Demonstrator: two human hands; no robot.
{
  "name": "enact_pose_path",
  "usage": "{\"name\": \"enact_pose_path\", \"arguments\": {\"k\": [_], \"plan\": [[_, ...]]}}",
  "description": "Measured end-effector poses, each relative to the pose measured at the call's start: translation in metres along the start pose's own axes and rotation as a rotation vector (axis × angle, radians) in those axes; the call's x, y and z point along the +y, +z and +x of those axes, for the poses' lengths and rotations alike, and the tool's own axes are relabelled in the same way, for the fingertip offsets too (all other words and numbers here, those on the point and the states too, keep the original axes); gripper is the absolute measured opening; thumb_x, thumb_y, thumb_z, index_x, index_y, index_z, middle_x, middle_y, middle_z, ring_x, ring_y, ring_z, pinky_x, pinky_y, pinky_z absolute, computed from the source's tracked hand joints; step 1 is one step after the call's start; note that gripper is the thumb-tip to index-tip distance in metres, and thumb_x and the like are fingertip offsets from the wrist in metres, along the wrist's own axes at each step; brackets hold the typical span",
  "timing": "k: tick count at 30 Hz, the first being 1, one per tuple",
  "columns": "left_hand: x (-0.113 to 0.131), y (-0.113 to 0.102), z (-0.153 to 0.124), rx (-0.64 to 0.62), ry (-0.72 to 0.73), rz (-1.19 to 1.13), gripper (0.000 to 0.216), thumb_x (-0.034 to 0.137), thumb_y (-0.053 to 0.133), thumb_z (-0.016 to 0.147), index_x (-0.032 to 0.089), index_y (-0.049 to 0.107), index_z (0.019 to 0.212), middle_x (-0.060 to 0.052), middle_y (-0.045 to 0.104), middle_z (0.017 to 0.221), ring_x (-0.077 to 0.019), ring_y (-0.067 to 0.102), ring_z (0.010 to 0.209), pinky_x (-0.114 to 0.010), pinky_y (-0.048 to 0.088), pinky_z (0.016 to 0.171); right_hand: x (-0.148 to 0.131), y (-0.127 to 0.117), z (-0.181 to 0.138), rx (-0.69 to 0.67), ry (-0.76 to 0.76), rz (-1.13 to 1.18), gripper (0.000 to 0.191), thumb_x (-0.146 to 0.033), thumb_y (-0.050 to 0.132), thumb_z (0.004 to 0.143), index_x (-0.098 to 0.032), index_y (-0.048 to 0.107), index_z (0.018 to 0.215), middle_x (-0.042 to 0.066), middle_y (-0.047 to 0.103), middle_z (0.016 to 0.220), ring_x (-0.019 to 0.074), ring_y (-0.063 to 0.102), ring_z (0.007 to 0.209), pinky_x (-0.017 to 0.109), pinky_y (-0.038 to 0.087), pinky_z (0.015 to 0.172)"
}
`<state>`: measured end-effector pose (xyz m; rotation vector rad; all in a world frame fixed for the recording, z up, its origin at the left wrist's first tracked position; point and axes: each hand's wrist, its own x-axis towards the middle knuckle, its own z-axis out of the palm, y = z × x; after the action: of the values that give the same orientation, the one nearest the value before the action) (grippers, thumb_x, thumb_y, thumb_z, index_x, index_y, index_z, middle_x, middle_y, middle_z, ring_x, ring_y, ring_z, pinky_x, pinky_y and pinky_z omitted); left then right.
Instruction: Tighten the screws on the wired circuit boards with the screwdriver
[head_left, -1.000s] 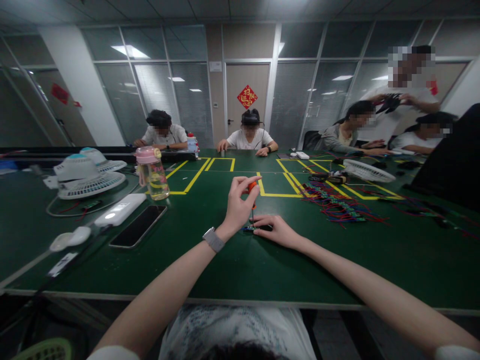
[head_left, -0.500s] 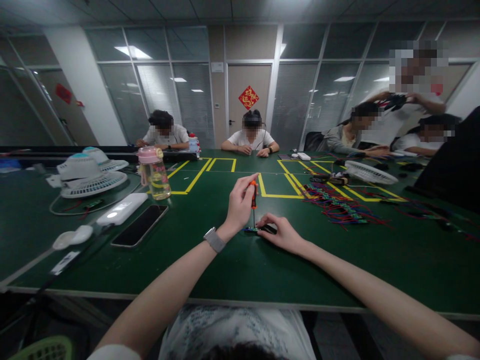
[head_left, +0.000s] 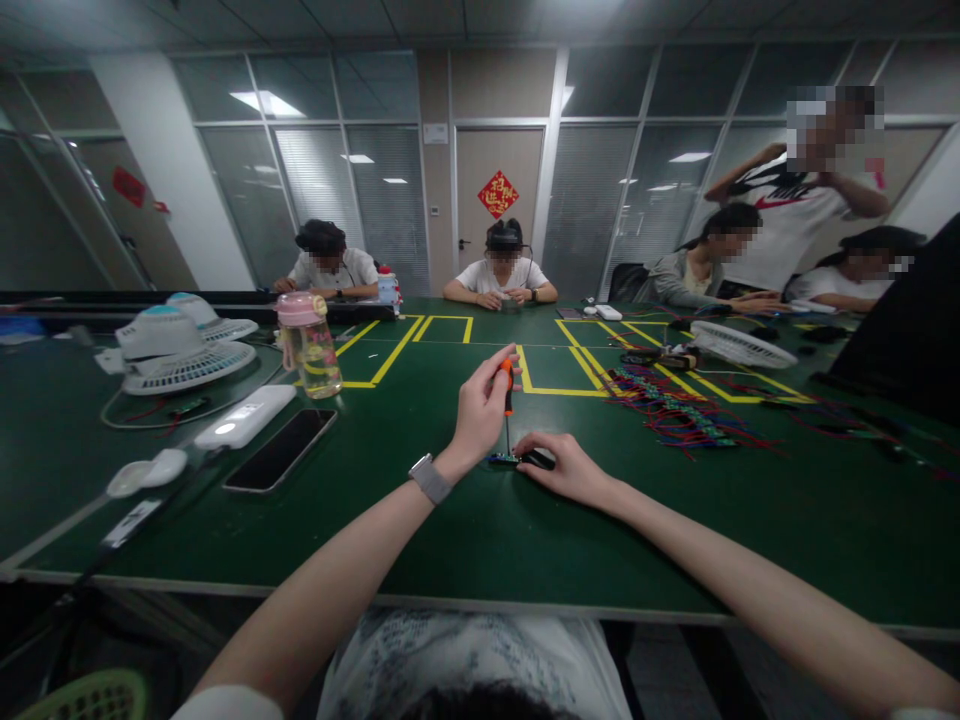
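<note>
My left hand [head_left: 480, 408] grips a small orange-handled screwdriver [head_left: 508, 392] upright, its tip down on a small dark part [head_left: 517, 460] lying on the green table [head_left: 465, 520]. Beside it my right hand [head_left: 564, 466] rests on the table with its fingers pressed on that part, holding it in place. A grey watch is on my left wrist.
To the left lie a black phone [head_left: 280, 450], a white power bank [head_left: 244, 417], a pink-capped bottle [head_left: 308, 344] and white fans [head_left: 178, 352]. A pile of red and blue wired parts [head_left: 675, 410] lies to the right. Several people sit or stand at the far side.
My left hand has shifted its fingers on the screwdriver handle, showing more of the orange grip. The right hand stays on the part. The standing person at the right raised their arms.
</note>
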<state>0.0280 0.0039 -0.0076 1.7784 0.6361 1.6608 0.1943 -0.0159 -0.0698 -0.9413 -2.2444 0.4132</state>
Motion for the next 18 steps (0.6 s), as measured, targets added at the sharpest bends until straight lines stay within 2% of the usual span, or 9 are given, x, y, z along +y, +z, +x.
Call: {"name": "enact_pose_path", "arguments": {"k": [3, 7, 10, 13, 15, 18], "plan": [[0.0022, -0.0001, -0.0010, 0.036, 0.029, 0.079, 0.032, 0.027, 0.050, 0.091, 0.022, 0.058, 0.121, -0.008, 0.062, 0.110, -0.0146, 0.062, 0.090, -0.026, 0.053, 0.075, -0.0001, 0.0002, 0.0005, -0.004, -0.008, -0.007, 0.013, -0.021, 0.062, 0.080, -0.019, 0.063, 0.093, 0.004, 0.071, 0.091, 0.0176, 0.067, 0.083, 0.029, 0.051, 0.079], [0.0084, -0.0025, -0.0015, 0.086, 0.119, 0.295, 0.023, 0.027, 0.062, 0.084, 0.022, 0.067, 0.106, -0.005, 0.057, 0.099, -0.0147, 0.058, 0.091, -0.026, 0.050, 0.079, 0.0000, 0.0000, 0.0003, -0.005, -0.016, -0.023, 0.012, -0.021, 0.062, 0.080, -0.019, 0.063, 0.092, 0.004, 0.071, 0.090, 0.0179, 0.066, 0.083, 0.029, 0.051, 0.078], [0.0074, -0.0024, -0.0009, 0.056, 0.101, 0.230, 0.025, 0.027, 0.053, 0.089, 0.024, 0.065, 0.111, -0.006, 0.056, 0.108, -0.0149, 0.058, 0.096, -0.027, 0.050, 0.083, 0.0002, -0.0004, -0.0001, -0.007, -0.020, -0.031, 0.013, -0.021, 0.061, 0.080, -0.019, 0.063, 0.092, 0.004, 0.070, 0.090, 0.0179, 0.066, 0.082, 0.029, 0.051, 0.078], [0.0027, -0.0007, -0.0005, 0.001, 0.031, 0.056, 0.033, 0.027, 0.042, 0.094, 0.024, 0.056, 0.124, -0.007, 0.059, 0.116, -0.0138, 0.061, 0.093, -0.027, 0.053, 0.078, 0.0000, -0.0006, 0.0000, -0.007, -0.020, -0.034, 0.013, -0.021, 0.061, 0.080, -0.019, 0.063, 0.092, 0.004, 0.070, 0.090, 0.0180, 0.066, 0.082, 0.029, 0.051, 0.077], [0.0007, 0.0000, -0.0007, 0.013, 0.006, 0.028, 0.033, 0.028, 0.046, 0.093, 0.023, 0.055, 0.124, -0.007, 0.061, 0.111, -0.0131, 0.062, 0.086, -0.026, 0.054, 0.072, -0.0003, -0.0004, 0.0002, -0.008, -0.020, -0.036, 0.013, -0.021, 0.061, 0.080, -0.019, 0.064, 0.092, 0.004, 0.070, 0.090, 0.0178, 0.066, 0.082, 0.029, 0.051, 0.077], [0.0017, -0.0008, -0.0012, 0.092, 0.065, 0.177, 0.026, 0.028, 0.058, 0.086, 0.022, 0.063, 0.111, -0.005, 0.059, 0.098, -0.0132, 0.059, 0.084, -0.024, 0.052, 0.071, -0.0002, 0.0001, 0.0003, -0.002, -0.025, -0.044, 0.013, -0.021, 0.061, 0.080, -0.019, 0.064, 0.092, 0.004, 0.070, 0.089, 0.0176, 0.066, 0.081, 0.029, 0.051, 0.077]]}}
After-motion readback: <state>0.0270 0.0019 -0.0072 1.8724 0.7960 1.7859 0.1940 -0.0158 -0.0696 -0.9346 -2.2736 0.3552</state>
